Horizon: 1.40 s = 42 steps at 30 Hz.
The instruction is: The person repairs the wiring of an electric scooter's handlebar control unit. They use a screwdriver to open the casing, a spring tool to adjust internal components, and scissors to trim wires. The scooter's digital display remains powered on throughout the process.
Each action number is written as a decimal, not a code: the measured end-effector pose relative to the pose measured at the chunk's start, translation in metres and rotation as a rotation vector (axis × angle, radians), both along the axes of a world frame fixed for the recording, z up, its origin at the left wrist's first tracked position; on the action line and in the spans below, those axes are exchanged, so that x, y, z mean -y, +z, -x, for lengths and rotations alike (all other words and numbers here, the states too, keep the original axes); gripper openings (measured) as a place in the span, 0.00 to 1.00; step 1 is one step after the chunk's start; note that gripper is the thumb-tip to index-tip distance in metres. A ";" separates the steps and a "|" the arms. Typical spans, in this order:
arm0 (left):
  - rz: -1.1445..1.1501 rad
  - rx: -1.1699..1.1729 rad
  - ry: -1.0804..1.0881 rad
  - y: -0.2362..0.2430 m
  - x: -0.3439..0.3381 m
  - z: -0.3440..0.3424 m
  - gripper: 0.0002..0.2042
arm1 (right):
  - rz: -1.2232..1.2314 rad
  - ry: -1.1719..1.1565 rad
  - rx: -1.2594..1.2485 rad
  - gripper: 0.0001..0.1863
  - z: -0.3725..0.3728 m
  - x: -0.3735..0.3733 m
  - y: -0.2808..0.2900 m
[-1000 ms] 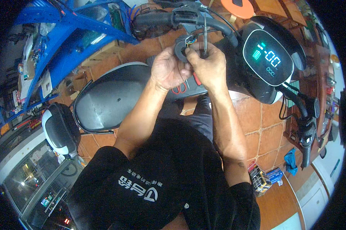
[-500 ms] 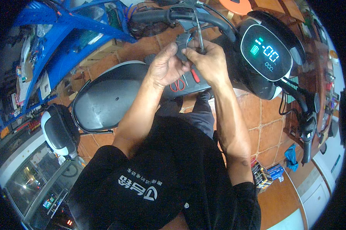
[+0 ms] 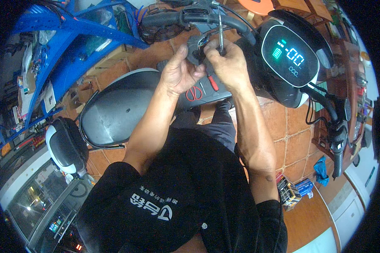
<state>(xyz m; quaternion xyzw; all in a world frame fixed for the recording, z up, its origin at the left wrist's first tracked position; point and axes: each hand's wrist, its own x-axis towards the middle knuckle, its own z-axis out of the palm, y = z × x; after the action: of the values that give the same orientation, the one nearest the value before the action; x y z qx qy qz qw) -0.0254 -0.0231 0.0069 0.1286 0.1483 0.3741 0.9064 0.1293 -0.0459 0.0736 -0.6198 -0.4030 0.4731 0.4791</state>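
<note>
My right hand is closed on a dark plastic part with small wires, thumb pointing toward it. A slim metal rod rises from among these fingers toward the handlebar. Palm upward, my left hand has its thumb raised and curled fingertips at the part's lower side; their exact contact is partly hidden. Below them, red-handled scissors and a red-handled tool lie on the scooter's dark footboard.
The scooter's lit display is at the right, above another grip; its black seat is at the left. A blue metal rack fills the upper left. Small boxes sit on a wooden surface at lower right.
Both hands have shifted slightly up, the left also a little leftward, its thumb now raised away from the part. The dark ring seen face-on earlier has turned, showing its wires.
</note>
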 end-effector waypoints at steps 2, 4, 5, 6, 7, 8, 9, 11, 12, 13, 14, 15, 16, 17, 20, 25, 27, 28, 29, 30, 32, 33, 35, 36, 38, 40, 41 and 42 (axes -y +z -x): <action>0.011 0.002 0.000 0.000 0.000 -0.001 0.31 | 0.005 -0.001 0.004 0.09 -0.002 0.000 0.001; -0.002 0.018 -0.008 -0.002 0.000 0.000 0.31 | 0.051 0.006 -0.008 0.08 -0.001 0.002 0.003; -0.033 0.001 -0.021 -0.002 0.000 -0.001 0.32 | 0.057 0.025 -0.033 0.08 -0.001 0.002 0.000; -0.065 -0.017 -0.035 -0.002 0.000 -0.001 0.32 | 0.062 0.043 -0.059 0.08 -0.001 0.003 -0.004; -0.097 -0.034 -0.048 -0.001 -0.001 -0.001 0.32 | 0.067 0.062 -0.084 0.08 -0.001 0.003 -0.006; -0.096 -0.060 -0.039 0.000 -0.001 -0.001 0.31 | 0.077 0.070 -0.111 0.08 -0.001 0.003 -0.005; -0.096 -0.086 -0.030 0.002 -0.001 -0.001 0.31 | 0.087 0.077 -0.137 0.07 -0.002 0.003 -0.003; -0.101 -0.144 -0.001 0.008 -0.002 -0.002 0.30 | 0.096 0.093 -0.157 0.07 -0.003 0.003 0.001; -0.105 -0.176 0.018 0.012 -0.001 -0.003 0.31 | 0.096 0.102 -0.149 0.07 -0.003 0.002 0.002; -0.109 -0.208 0.037 0.015 -0.001 -0.004 0.31 | 0.095 0.111 -0.142 0.07 -0.004 0.002 0.003; -0.115 -0.195 0.030 0.014 -0.002 -0.004 0.30 | 0.087 0.114 -0.137 0.07 -0.004 0.001 0.001; -0.122 -0.181 0.023 0.013 -0.004 -0.003 0.29 | 0.080 0.118 -0.132 0.06 -0.004 0.000 -0.002; -0.128 -0.168 0.016 0.011 -0.005 -0.002 0.29 | 0.072 0.121 -0.126 0.06 -0.005 -0.001 -0.004; -0.140 -0.174 0.021 0.010 -0.006 -0.001 0.29 | 0.072 0.127 -0.154 0.06 -0.004 -0.002 -0.002; -0.149 -0.196 0.031 0.009 -0.005 0.001 0.29 | 0.089 0.140 -0.195 0.06 -0.005 -0.002 0.007; -0.151 -0.268 0.071 0.012 -0.002 0.000 0.26 | 0.148 0.122 -0.220 0.06 -0.003 -0.002 0.008; -0.158 -0.229 0.089 0.023 -0.002 -0.003 0.26 | 0.111 0.085 -0.286 0.05 -0.001 -0.001 0.008; -0.162 -0.209 0.098 0.027 -0.002 -0.004 0.26 | 0.092 0.066 -0.319 0.05 0.001 0.000 0.008; -0.189 -0.226 0.106 0.027 -0.003 -0.004 0.27 | 0.103 0.058 -0.352 0.05 0.002 0.001 0.010; -0.217 -0.243 0.114 0.028 -0.003 -0.004 0.28 | 0.115 0.050 -0.385 0.04 0.003 0.002 0.012; -0.249 -0.266 0.114 0.027 -0.003 -0.005 0.29 | 0.119 0.042 -0.460 0.04 0.004 0.002 0.012; -0.254 -0.272 0.106 0.026 -0.003 -0.004 0.29 | 0.111 0.042 -0.502 0.05 0.005 0.003 0.009; -0.255 -0.305 0.092 0.024 -0.004 -0.002 0.30 | 0.142 0.054 -0.534 0.06 0.002 0.002 0.001; -0.251 -0.332 0.087 0.023 -0.004 0.000 0.30 | 0.179 0.067 -0.524 0.06 -0.004 0.001 -0.005; -0.257 -0.354 0.062 0.019 -0.006 0.003 0.30 | 0.205 0.078 -0.480 0.07 -0.007 0.000 -0.008; -0.276 -0.343 0.024 0.014 -0.009 0.006 0.30 | 0.181 0.076 -0.414 0.08 -0.007 0.000 -0.008; -0.284 -0.361 0.054 0.014 -0.009 0.005 0.30 | 0.174 0.067 -0.381 0.07 -0.006 0.000 -0.006; -0.291 -0.379 0.084 0.014 -0.008 0.003 0.31 | 0.166 0.057 -0.349 0.07 -0.004 -0.001 -0.001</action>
<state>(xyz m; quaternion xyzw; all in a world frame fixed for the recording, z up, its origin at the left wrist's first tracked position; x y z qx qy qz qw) -0.0288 -0.0146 0.0204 0.3194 0.2655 0.3983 0.8178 0.1338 -0.0454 0.0728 -0.5540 -0.2910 0.6184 0.4753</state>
